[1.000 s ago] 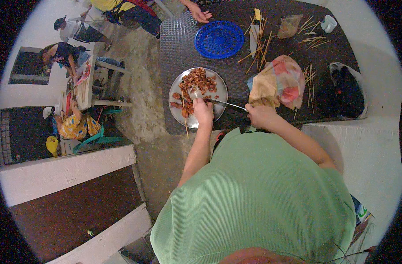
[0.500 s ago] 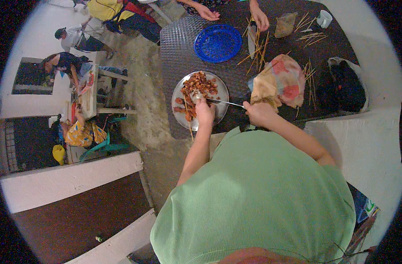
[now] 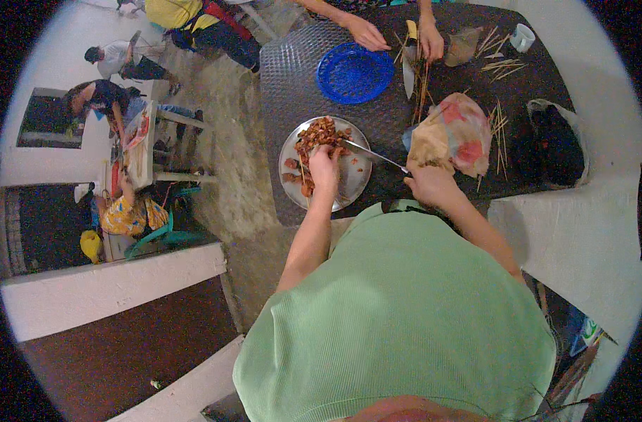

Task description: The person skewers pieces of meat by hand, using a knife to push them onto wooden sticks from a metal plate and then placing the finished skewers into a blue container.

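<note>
My left hand (image 3: 324, 163) is down on the chopped brown food (image 3: 317, 130) on the round steel plate (image 3: 356, 183), fingers curled; what they hold, if anything, is hidden. A thin skewer with food pieces lies beside it, partly under it. My right hand (image 3: 430, 184) grips a long, thin metal utensil (image 3: 381, 156) whose far end rests in the food, just right of my left hand. Close by my right hand is a crumpled patterned bag with tan material (image 3: 461, 130).
A blue plate (image 3: 355, 73), knife (image 3: 408, 74), skewers (image 3: 504, 67), small bag (image 3: 463, 46), white mug (image 3: 522, 37) and dark bag (image 3: 556, 144) share the table (image 3: 296, 77). Another person's hands (image 3: 431, 41) reach over the far edge. Several people (image 3: 103, 105) are at left.
The utensil's tip and my left hand have moved up into the food pile. The other person's hands have come farther over the table, one now among the skewers beside the knife.
</note>
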Action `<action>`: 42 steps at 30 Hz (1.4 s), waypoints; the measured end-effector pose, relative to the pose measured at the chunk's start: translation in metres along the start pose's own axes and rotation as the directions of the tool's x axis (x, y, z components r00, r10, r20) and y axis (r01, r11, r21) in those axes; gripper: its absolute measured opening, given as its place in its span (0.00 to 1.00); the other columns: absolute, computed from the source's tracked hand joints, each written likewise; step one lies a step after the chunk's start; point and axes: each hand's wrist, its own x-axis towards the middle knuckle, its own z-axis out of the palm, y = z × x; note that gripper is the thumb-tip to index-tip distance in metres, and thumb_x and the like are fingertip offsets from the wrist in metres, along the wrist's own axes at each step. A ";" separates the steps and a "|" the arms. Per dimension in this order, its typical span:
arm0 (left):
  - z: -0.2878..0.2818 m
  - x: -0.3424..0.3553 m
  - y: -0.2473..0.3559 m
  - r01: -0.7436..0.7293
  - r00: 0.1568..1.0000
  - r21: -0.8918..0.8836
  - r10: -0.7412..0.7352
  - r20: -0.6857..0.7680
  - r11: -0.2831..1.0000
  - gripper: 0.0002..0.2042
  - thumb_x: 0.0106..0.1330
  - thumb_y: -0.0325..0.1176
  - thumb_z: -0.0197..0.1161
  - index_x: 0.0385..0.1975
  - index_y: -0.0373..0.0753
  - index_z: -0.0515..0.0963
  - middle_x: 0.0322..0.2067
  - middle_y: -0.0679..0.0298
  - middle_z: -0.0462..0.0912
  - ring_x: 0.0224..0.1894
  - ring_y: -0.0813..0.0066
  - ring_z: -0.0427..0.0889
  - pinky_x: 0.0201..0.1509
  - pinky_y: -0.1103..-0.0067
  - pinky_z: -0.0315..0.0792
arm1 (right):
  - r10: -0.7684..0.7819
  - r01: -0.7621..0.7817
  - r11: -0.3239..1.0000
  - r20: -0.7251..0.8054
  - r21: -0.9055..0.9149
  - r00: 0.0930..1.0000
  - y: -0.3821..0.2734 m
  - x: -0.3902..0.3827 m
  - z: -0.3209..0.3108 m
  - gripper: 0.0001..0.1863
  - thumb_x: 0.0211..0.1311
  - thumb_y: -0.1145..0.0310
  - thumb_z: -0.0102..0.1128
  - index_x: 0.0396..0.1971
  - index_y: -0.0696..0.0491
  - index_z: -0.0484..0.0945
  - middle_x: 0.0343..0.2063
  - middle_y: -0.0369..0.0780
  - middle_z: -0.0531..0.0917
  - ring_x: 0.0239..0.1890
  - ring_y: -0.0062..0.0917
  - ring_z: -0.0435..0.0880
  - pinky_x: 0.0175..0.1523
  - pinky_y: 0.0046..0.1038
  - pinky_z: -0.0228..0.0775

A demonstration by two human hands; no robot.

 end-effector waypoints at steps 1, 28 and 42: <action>-0.001 0.002 -0.004 -0.048 0.998 0.026 0.050 -0.044 0.998 0.11 0.54 0.28 0.63 0.37 0.36 0.80 0.33 0.49 0.77 0.37 0.49 0.78 0.46 0.65 0.72 | 0.008 -0.008 1.000 -0.002 0.006 1.000 -0.005 -0.003 -0.006 0.17 0.64 0.57 0.50 0.42 0.55 0.71 0.35 0.52 0.82 0.38 0.48 0.82 0.43 0.48 0.72; -0.072 -0.081 -0.085 0.437 0.888 0.140 -0.451 0.087 0.888 0.12 0.55 0.38 0.62 0.31 0.34 0.81 0.30 0.49 0.82 0.36 0.50 0.82 0.42 0.63 0.75 | -0.114 0.112 0.990 0.015 0.089 0.993 -0.059 0.009 0.051 0.19 0.64 0.54 0.51 0.45 0.52 0.66 0.26 0.54 0.81 0.32 0.52 0.80 0.36 0.51 0.70; -0.054 -0.072 -0.055 0.630 0.758 -0.745 -0.382 0.529 0.219 0.05 0.66 0.29 0.54 0.38 0.37 0.72 0.25 0.70 0.74 0.22 0.84 0.70 0.20 0.85 0.65 | -0.171 0.180 0.980 -0.098 0.086 0.980 -0.082 -0.007 0.054 0.16 0.64 0.56 0.53 0.44 0.51 0.67 0.25 0.51 0.80 0.31 0.48 0.80 0.34 0.47 0.69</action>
